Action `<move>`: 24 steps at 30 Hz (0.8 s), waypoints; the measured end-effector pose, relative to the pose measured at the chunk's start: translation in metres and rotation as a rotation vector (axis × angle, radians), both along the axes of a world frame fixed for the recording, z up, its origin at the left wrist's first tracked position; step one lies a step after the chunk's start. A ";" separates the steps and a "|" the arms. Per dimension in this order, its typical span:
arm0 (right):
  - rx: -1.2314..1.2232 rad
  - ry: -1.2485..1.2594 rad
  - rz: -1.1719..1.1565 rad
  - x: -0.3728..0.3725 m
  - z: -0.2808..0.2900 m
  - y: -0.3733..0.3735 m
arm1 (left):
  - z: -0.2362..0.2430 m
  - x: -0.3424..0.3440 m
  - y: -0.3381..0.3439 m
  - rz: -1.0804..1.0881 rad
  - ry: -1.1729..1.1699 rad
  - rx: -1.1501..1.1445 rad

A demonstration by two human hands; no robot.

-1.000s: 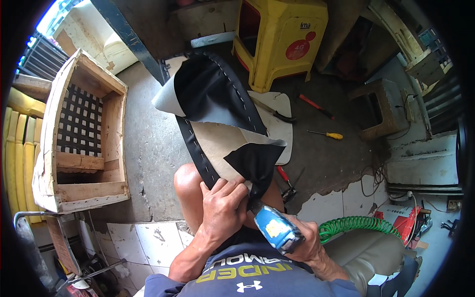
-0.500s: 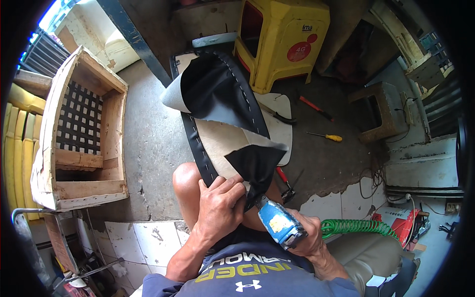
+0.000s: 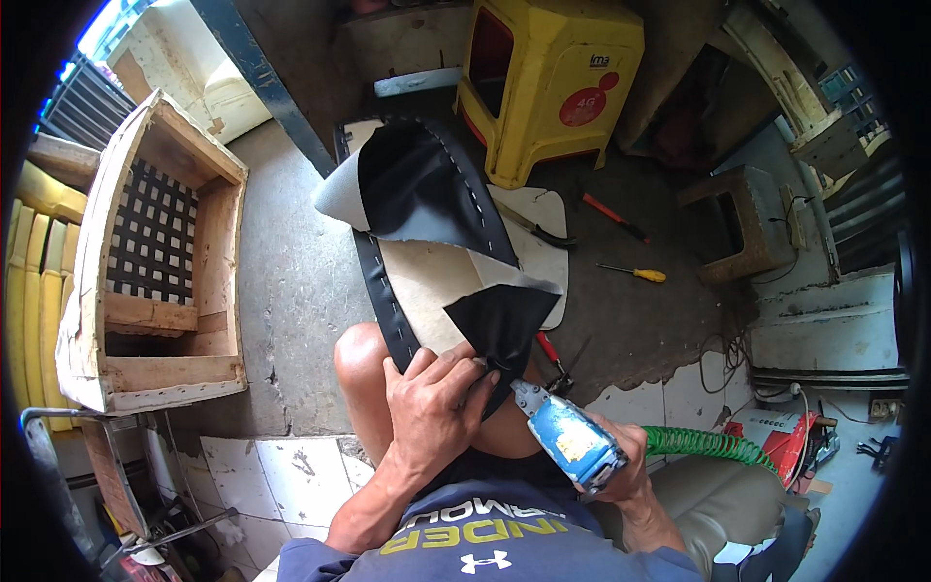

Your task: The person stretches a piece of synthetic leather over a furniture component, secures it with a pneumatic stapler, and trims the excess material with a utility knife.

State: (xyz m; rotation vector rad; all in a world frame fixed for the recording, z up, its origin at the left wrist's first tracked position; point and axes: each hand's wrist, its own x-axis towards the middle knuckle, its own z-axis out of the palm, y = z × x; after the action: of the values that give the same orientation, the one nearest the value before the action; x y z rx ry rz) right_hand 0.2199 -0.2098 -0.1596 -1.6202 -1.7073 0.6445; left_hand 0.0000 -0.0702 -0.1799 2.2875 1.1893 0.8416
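Note:
Across my lap lies a long panel with a pale board face, black upholstery fabric folded over its rim and stapled along the edges. Loose flaps of the fabric curl up over the board. My left hand is closed on the near end of the panel, its fingers pressing the black fabric against it. In my right hand is a blue pneumatic staple gun, gripped by its handle. The gun's nose points at the fabric edge just right of my left fingers; whether it touches is hard to tell.
A green coiled air hose runs right from the gun. On the floor lie a yellow-handled screwdriver, a red-handled tool and a pale board. A yellow plastic stool stands ahead, a wooden frame with black webbing at left.
The staple gun has shifted slightly right, its nose drawing off the fabric edge. The panel's far end has come a little nearer, and my left fingers have moved slightly along the edge.

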 end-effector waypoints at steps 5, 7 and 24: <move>0.012 0.023 0.060 0.000 -0.012 0.011 | 0.000 0.000 -0.002 0.015 -0.004 -0.020; -0.007 0.016 0.067 0.000 -0.013 0.014 | 0.000 -0.001 -0.001 0.011 -0.003 -0.032; -0.055 -0.026 0.078 0.010 -0.011 0.020 | -0.003 -0.002 0.001 -0.002 0.025 -0.013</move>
State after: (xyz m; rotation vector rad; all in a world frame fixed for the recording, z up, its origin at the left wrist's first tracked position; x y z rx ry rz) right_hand 0.2296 -0.1902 -0.1710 -1.6132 -1.7932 0.7166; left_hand -0.0017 -0.0693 -0.1832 2.2947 1.1989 0.8046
